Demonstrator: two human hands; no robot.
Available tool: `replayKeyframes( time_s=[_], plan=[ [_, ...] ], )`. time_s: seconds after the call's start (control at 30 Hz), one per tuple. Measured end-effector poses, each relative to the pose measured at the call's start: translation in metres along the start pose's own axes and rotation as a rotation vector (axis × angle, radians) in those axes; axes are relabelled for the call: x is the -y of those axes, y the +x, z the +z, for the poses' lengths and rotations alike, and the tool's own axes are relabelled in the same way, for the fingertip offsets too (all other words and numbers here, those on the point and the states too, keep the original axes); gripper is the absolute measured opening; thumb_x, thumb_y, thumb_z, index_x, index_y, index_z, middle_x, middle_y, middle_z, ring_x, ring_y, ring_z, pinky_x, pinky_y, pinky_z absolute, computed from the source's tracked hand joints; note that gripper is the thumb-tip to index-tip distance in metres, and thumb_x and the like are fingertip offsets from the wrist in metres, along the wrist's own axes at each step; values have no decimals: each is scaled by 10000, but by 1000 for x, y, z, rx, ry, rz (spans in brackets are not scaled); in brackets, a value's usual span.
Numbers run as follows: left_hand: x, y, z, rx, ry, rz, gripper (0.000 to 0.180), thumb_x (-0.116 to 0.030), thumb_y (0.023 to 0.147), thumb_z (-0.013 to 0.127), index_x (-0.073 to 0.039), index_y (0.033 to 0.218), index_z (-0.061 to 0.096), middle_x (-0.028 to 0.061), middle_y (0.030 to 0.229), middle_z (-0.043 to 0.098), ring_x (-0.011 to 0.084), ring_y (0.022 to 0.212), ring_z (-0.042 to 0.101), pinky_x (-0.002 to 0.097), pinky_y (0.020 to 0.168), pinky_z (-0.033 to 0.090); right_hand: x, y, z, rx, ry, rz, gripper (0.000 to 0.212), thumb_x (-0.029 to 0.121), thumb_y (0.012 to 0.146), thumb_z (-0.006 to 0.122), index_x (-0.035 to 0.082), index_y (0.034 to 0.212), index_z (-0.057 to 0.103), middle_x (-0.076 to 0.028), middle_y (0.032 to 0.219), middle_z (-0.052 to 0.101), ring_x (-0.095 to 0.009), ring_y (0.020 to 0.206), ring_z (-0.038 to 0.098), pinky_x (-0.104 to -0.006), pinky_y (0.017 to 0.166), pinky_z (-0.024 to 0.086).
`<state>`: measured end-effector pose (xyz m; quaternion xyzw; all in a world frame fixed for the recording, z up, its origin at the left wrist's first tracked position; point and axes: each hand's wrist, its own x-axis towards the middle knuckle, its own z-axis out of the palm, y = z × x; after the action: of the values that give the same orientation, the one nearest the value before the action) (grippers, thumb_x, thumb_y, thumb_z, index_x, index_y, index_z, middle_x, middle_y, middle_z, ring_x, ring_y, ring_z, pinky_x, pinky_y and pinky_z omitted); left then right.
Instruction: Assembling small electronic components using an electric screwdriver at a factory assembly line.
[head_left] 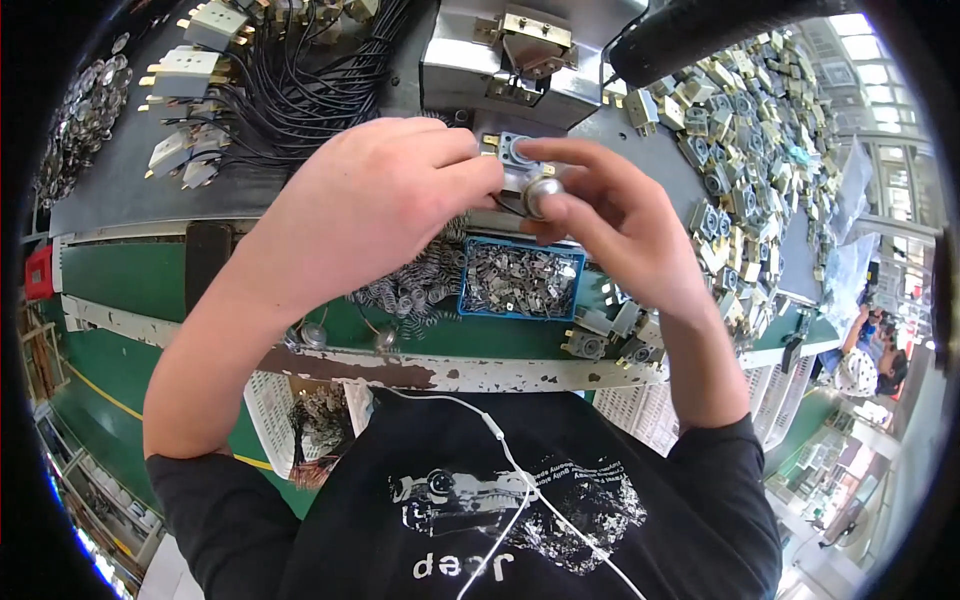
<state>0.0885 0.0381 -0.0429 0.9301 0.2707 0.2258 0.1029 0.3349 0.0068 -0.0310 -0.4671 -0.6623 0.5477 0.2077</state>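
My right hand (635, 225) grips a small grey block with brass tabs (516, 150), its fingers curled around the right side. Between its thumb and fingers also sits a round silver metal cap (541, 198), just below the block. A thin dark wire (510, 206) curves out from beside the cap. My left hand (400, 185) is closed, its fingertips pinched against the left side of the block; what they hold is hidden. Both hands are over the near edge of a grey metal work surface (130, 210), just in front of a steel fixture (535, 50).
Black-wired connector blocks (185, 75) lie at the back left, beside metal discs (85, 120). Grey blocks (745, 150) heap up at right. Below my hands are a blue tray of metal clips (520, 280) and loose springs (410, 285). A black bar (690, 40) overhangs the upper right.
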Motion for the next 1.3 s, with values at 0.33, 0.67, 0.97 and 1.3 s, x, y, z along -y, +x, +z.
replayKeyframes(
  time_s=[0.33,0.67,0.97,1.3],
  plan=[
    [3,-2,16,-49,16,38,283,-238,815,800,-65,890,589,55,794,576,257,757,610,380,687,490,-3,1,2,-17,-92,19,369,71,964,718,-1,1322,665,-82,1122,737,-124,1006,685,-293,905,549],
    [4,12,-11,176,-138,-45,357,-277,900,731,-171,1238,692,53,817,650,238,768,659,374,729,516,-18,-23,-35,-449,25,-126,368,72,1033,617,-14,1390,605,-122,1114,742,-121,935,673,-274,845,546],
    [22,45,14,338,-289,-411,334,-217,916,711,-151,1243,708,94,928,766,302,887,727,414,784,561,21,-17,-84,-655,8,-976,369,56,1060,537,-5,1424,547,-235,1230,701,-257,997,732,-383,892,574],
    [27,45,16,356,-280,-347,341,-203,957,660,-199,1296,692,96,952,764,318,908,719,430,798,562,64,52,-84,-708,-27,-721,542,291,975,737,3,1365,495,-129,1015,695,-178,798,694,-324,728,580]
  ],
)
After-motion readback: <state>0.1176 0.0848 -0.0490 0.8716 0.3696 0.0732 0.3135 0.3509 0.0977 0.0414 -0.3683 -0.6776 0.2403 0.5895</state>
